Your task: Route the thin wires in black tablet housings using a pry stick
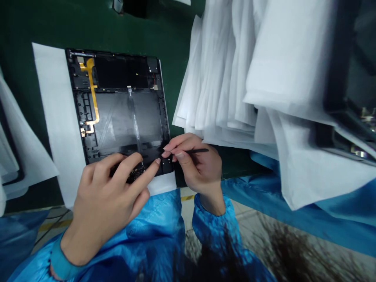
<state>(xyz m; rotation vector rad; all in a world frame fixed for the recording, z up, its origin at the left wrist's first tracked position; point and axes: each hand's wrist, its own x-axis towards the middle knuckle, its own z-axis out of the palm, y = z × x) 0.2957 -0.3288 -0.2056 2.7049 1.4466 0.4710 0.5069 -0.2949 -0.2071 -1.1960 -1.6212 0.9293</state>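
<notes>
An opened tablet housing (117, 117), black inside, lies on a white foam sheet (57, 117). A gold-coloured flex cable (94, 102) runs down its left side. My left hand (110, 196) rests across the near edge with fingers spread, the fingertips touching the housing around a dark circuit board (136, 172) that is partly covered. In my right hand (199, 164), thumb and fingers pinch a thin black stick-like tool (197, 150). This hand is at the housing's near right corner, close to my left index fingertip. The tool's working tip is hidden by the fingers.
White foam sleeves (217, 78) hang in a thick row on the right, close to my right hand. At the far right is a dark device (349, 70). More white foam (25, 149) lies at the left on the green tabletop (96, 23).
</notes>
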